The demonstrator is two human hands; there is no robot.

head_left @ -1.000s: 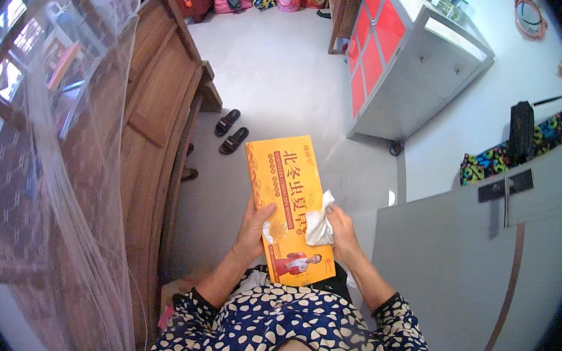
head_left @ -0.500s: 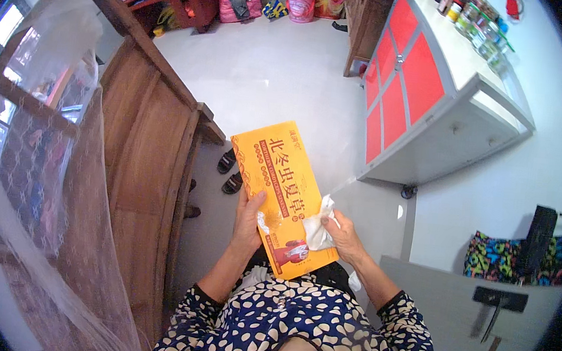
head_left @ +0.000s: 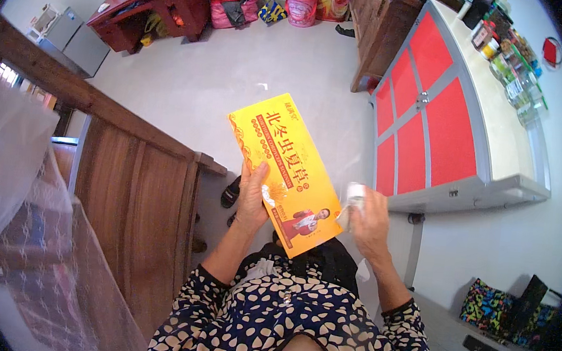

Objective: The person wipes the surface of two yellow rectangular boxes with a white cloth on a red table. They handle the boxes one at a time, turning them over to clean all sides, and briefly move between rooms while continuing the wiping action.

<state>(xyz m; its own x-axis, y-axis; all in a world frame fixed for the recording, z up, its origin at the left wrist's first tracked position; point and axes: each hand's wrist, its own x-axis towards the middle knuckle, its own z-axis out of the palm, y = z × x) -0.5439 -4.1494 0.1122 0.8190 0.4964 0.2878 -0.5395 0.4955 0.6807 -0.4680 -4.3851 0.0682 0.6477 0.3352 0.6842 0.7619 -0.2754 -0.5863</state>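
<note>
A flat yellow box with printed writing and a small picture of a person is tilted in front of me, over my lap. My left hand grips its left long edge, thumb on the front face. Close to its lower right edge, my right hand is closed around a crumpled white tissue. I cannot tell whether the tissue touches the box. A small shiny patch shows on the box beside my left thumb.
To the left stands a wooden bed frame with a white net. At right is a red and grey cabinet with jars on top. A dark shoe lies on the floor. A pink tub stands far back.
My right hand has moved the tissue off the box's front to its right side, uncovering the printed person. The box has shifted slightly up, and the view has turned a little.
</note>
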